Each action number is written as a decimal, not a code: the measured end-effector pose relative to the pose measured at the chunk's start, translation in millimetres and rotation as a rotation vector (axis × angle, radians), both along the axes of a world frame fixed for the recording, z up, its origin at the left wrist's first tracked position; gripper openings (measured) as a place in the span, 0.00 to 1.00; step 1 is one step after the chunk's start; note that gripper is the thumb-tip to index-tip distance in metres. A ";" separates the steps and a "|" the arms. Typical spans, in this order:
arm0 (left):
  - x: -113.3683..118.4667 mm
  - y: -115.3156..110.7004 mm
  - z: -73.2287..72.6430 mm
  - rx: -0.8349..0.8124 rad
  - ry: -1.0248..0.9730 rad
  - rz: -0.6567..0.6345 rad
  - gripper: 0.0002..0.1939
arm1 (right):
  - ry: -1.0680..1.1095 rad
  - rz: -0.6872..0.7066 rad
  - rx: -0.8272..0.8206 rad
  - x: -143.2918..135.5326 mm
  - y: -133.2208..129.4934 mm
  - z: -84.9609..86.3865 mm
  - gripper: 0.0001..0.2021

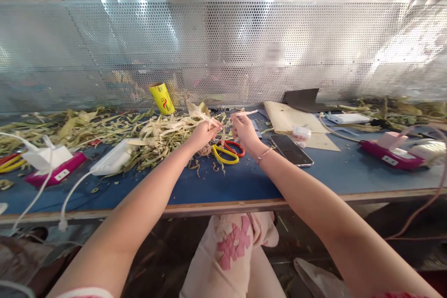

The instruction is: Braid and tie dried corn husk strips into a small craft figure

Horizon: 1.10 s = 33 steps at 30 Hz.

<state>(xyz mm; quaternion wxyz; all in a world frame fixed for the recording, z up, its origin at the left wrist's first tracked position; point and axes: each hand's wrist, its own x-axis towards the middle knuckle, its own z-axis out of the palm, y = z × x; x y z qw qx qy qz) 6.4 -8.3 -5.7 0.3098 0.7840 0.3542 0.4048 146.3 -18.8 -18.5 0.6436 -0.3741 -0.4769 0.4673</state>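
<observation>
My left hand (206,133) is closed in a pinch on a pale dried husk strip (199,112), just above the heap. Close by on the right, my right hand (245,129) is closed around another pale strip (248,113), whose end sticks out past the fingers. Whether the two strips are one piece I cannot tell. Under and between the hands lie yellow-handled scissors (225,154) and a red handle (237,148), their blades hidden. A heap of dried husks and leaves (157,137) spreads to the left of my left hand.
A yellow cardboard tube (161,98) stands tilted by the perforated metal screen (188,46). Right of my hands lie a phone (291,150), a white earbud case (301,133) and cream sheets (289,118). Magenta power strips (391,156) with cables lie on both sides of the blue table (223,191).
</observation>
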 end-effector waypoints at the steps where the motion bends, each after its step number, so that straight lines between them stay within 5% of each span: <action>1: -0.6 0.8 -0.1 -0.004 0.014 -0.005 0.03 | 0.003 0.003 -0.005 -0.1 0.0 0.1 0.11; 8: -2.9 0.5 0.5 -0.003 0.018 0.038 0.05 | -0.016 -0.004 0.004 1.5 0.3 -2.2 0.11; 20: 3.2 5.6 -10.8 -0.280 -0.496 0.030 0.09 | -0.337 -0.040 0.121 6.9 14.2 -17.3 0.12; 24: 6.3 6.3 -14.2 -0.250 -0.468 0.010 0.12 | -0.347 -0.049 0.154 4.3 14.2 -17.9 0.11; 33: 5.2 12.9 -18.3 -0.064 -0.277 0.206 0.12 | -0.636 -0.104 0.216 5.2 5.2 -12.0 0.11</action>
